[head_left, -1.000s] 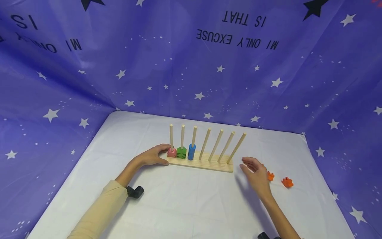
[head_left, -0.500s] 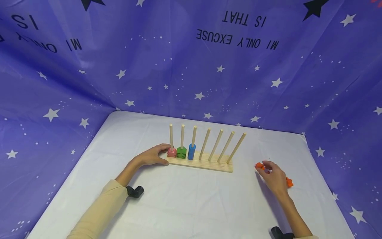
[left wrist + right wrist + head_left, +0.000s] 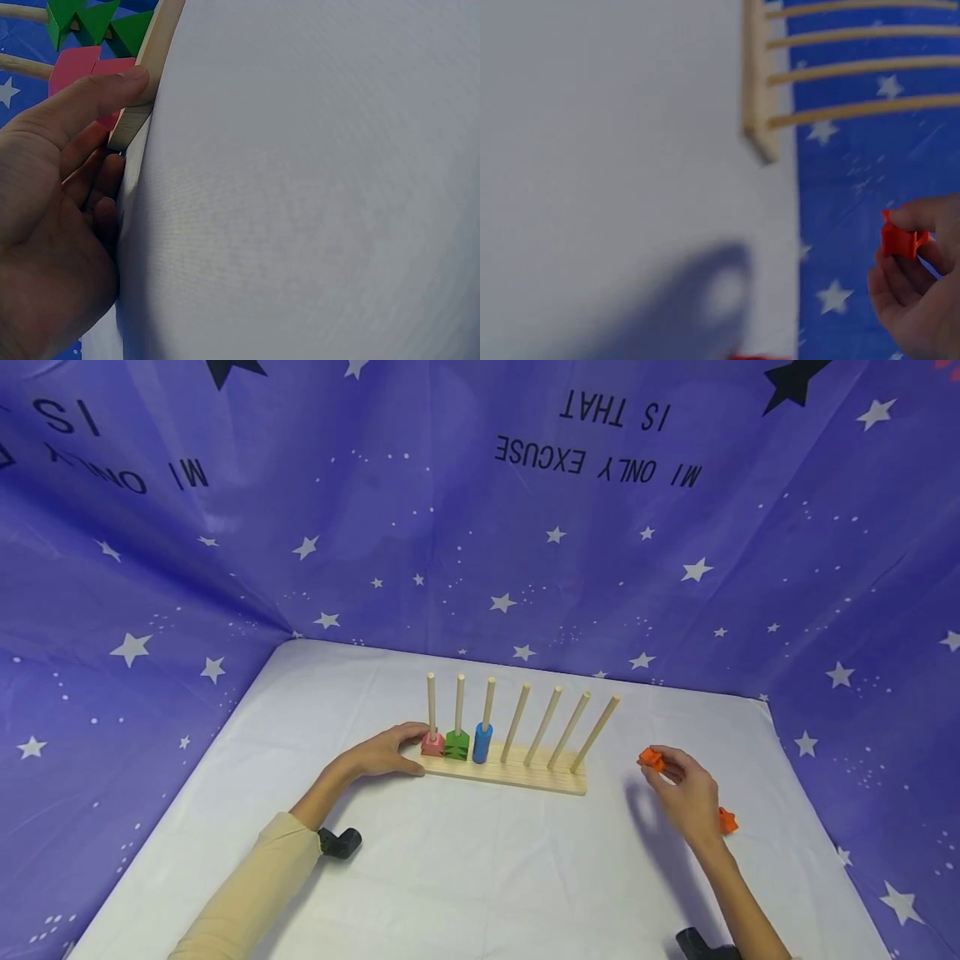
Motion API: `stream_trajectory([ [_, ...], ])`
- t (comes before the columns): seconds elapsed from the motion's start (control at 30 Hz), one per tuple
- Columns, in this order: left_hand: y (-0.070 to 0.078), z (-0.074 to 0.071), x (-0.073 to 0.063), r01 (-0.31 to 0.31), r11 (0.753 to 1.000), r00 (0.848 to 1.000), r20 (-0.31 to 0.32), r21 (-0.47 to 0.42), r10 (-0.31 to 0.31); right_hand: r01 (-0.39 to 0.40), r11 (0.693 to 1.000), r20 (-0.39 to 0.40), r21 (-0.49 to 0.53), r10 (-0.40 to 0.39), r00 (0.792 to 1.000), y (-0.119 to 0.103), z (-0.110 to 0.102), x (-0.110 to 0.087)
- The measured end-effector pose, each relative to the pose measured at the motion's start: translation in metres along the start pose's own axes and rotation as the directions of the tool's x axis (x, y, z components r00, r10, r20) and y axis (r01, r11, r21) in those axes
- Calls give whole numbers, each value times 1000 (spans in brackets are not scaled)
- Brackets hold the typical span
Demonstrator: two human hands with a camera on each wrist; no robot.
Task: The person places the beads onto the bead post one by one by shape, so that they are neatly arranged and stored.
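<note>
A wooden peg board (image 3: 517, 774) with several upright dowels stands mid-table. Its leftmost pegs carry a pink block (image 3: 432, 745), a green zigzag-edged block (image 3: 457, 746) and a blue cylinder (image 3: 482, 745). My left hand (image 3: 384, 753) grips the board's left end; in the left wrist view the thumb (image 3: 112, 94) presses the base beside the pink block, fingers behind. To the right of the board, my right hand (image 3: 692, 797) pinches an orange star-shaped bead (image 3: 651, 759) between thumb and fingers, raised above the cloth. The right wrist view shows this orange bead (image 3: 900, 241) at the fingertips.
Another orange star-shaped bead (image 3: 727, 821) lies on the white cloth (image 3: 480, 868), partly behind my right hand. The other pegs (image 3: 542, 727) of the board rise bare toward its right end. A purple star-printed curtain (image 3: 450, 527) walls the table at the back and sides.
My right hand moved right to the orange beads, took hold of one and lifted it off the table. The left hand has stayed on the board's left end.
</note>
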State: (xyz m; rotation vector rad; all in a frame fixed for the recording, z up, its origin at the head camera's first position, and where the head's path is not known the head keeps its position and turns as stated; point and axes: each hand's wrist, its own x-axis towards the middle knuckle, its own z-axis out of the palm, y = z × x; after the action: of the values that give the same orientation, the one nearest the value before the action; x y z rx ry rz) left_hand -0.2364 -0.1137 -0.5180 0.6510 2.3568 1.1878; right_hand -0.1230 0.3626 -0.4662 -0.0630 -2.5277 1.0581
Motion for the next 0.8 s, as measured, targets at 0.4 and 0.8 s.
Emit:
stream_trajectory([
  [0.4,-1,1,1,-2,1000,1000,-3,-11,2,125,894,-55,429,-112,992,-108,-7,12],
  [0.8,0,1,-1,4,1000,1000,-3,-10,-4,223,812,2,539,-266,964,-166,22,41],
])
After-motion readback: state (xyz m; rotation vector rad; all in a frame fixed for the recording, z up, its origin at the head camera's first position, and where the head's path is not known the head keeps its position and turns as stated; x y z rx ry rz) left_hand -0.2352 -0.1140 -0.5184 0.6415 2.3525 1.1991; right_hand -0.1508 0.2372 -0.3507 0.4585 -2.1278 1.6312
